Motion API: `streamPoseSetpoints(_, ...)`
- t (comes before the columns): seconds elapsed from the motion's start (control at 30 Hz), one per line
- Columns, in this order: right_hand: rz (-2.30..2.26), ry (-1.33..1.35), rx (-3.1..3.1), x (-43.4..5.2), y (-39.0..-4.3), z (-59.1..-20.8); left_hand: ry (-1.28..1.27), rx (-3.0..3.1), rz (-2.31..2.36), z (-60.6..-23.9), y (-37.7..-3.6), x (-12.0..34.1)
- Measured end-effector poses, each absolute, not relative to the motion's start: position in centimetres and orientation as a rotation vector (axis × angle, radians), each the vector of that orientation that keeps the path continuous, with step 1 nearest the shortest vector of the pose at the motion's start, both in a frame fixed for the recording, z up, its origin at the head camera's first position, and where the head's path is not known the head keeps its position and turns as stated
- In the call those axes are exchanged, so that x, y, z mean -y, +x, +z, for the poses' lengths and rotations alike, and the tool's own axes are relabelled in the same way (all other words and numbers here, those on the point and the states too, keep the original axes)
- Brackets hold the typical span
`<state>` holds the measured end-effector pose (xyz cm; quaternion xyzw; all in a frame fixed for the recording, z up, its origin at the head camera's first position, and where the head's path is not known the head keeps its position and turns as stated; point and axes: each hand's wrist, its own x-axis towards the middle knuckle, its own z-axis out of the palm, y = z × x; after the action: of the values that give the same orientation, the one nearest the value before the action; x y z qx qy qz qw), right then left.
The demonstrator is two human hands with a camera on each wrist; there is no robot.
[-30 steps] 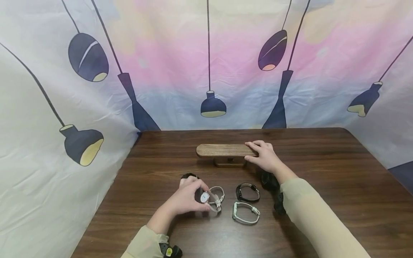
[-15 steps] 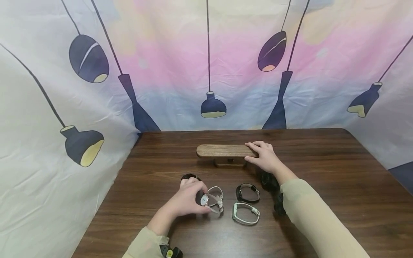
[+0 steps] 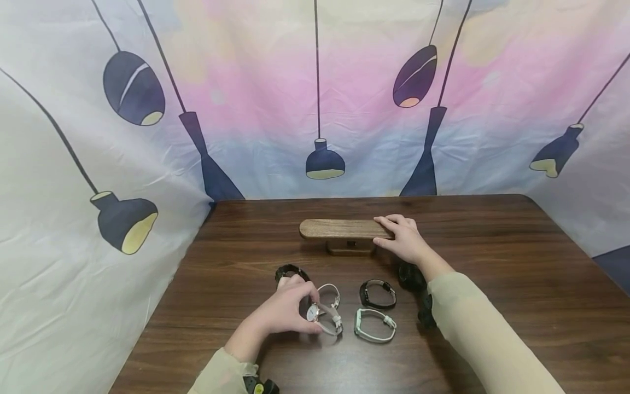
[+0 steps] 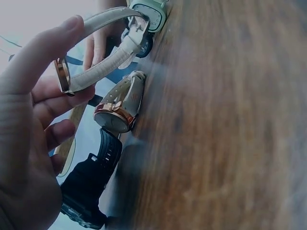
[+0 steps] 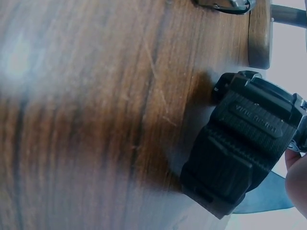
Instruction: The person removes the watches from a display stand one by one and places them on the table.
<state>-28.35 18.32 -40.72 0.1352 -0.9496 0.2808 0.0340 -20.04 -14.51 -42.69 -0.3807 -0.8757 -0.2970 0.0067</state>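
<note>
My left hand (image 3: 283,306) pinches a wristwatch (image 4: 108,64) with a white strap and rose-gold case between thumb and fingers, its buckled strap loop hanging to the right. Just behind it stands a second white-strapped watch (image 4: 120,105), partly hidden in the head view. A black watch (image 3: 292,271) lies beyond my left fingers. My right hand (image 3: 403,238) holds the right end of a wooden stand (image 3: 342,230), a rounded bar on a low base, with the thumb at the front and fingers over the top.
To the right of the held watch lie a slim black watch (image 3: 377,294) and a mint-green watch (image 3: 375,326). A chunky black strapped object (image 5: 235,143), seemingly a watch, sits under my right wrist. The brown wood-grain table (image 3: 236,230) ends at a printed cloth backdrop.
The held watch has come slightly toward me, its strap loop now lower and more apart from the other white watch. More of the black watch behind shows. My right hand stays still.
</note>
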Motion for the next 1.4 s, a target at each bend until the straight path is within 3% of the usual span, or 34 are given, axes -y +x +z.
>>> streamPoseSetpoints(1.4, 0.883, 0.420, 2.907, -18.33, -28.15, -40.69, -1.169, 2.799, -0.807, -42.83, -20.07, 14.49)
